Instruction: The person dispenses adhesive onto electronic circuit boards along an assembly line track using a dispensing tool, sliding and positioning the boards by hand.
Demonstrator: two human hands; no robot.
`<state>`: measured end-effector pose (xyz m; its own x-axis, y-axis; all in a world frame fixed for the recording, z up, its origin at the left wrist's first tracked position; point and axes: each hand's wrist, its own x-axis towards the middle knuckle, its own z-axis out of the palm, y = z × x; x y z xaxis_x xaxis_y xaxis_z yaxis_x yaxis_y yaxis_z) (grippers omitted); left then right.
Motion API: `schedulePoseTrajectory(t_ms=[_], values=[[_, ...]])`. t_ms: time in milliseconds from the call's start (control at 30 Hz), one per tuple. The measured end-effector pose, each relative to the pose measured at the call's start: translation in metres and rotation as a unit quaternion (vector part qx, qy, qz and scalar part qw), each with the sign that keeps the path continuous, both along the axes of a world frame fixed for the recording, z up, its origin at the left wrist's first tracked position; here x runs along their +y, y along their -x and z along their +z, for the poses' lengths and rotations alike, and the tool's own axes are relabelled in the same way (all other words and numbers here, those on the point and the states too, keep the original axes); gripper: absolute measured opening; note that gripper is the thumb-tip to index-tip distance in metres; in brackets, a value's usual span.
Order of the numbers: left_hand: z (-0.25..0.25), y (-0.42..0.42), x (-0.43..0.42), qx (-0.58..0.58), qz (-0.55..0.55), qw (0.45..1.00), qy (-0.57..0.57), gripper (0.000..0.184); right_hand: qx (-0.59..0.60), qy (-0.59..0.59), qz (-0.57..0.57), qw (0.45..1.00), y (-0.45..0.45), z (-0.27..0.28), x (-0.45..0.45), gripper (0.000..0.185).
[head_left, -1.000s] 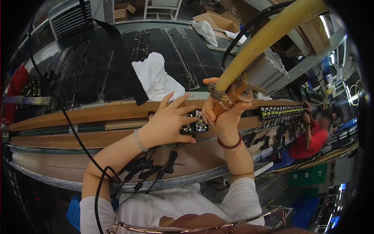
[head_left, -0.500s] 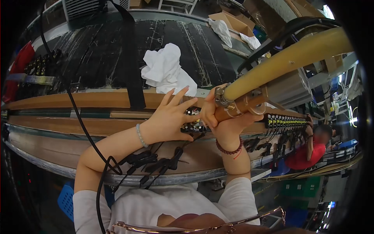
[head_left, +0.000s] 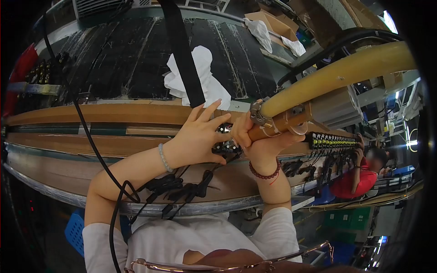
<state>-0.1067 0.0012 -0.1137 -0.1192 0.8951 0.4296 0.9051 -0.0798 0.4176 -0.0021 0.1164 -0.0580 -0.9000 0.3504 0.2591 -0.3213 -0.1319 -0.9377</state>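
Note:
My left hand (head_left: 191, 141) has its fingers spread, thumb and fingertips around a small dark part with shiny pieces (head_left: 224, 146) on the wooden rail. Whether it grips that part I cannot tell. My right hand (head_left: 259, 143) is wrapped round a brown cylindrical tool (head_left: 282, 123) with a metal clamp at its end, fixed to a thick yellow hose (head_left: 337, 79). Its working tip is hidden behind my fingers. Bundled black cables with plugs (head_left: 195, 185) lie on the bench just below my left hand.
A white cloth (head_left: 207, 84) lies on the black belt (head_left: 123, 59), with a hanging black strap (head_left: 184, 54) before it. A black cable (head_left: 91, 132) crosses my left arm. Rows of small parts (head_left: 334, 141) run rightward towards a co-worker in red (head_left: 357, 179).
The hanging black strap has swung right, now in front of the white cloth. My right hand and the tool have shifted slightly left. My left hand has hardly moved.

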Motion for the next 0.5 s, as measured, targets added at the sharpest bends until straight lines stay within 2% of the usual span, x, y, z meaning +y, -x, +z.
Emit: schedulePoseTrajectory(t_ms=[200, 267, 367, 500], values=[[0.002, 0.0, -0.001, 0.014, -0.003, 1.0, 0.002, 0.055, -0.002, -0.015, 0.003, 1.0, -0.002, 0.001, -0.002, 0.113], [0.001, 0.0, -0.002, 0.016, -0.004, 1.0, -0.001, 0.056, -0.023, -0.023, -0.07, 0.997, 0.001, 0.002, -0.005, 0.109], [-0.001, 0.0, -0.001, 0.026, -0.002, 1.0, -0.014, 0.058, -0.017, -0.062, -0.108, 0.992, 0.005, 0.026, -0.012, 0.11], [0.0, 0.002, -0.003, 0.041, 0.003, 0.996, -0.077, 0.056, 0.018, -0.042, -0.079, 0.996, 0.004, 0.039, 0.002, 0.108]])
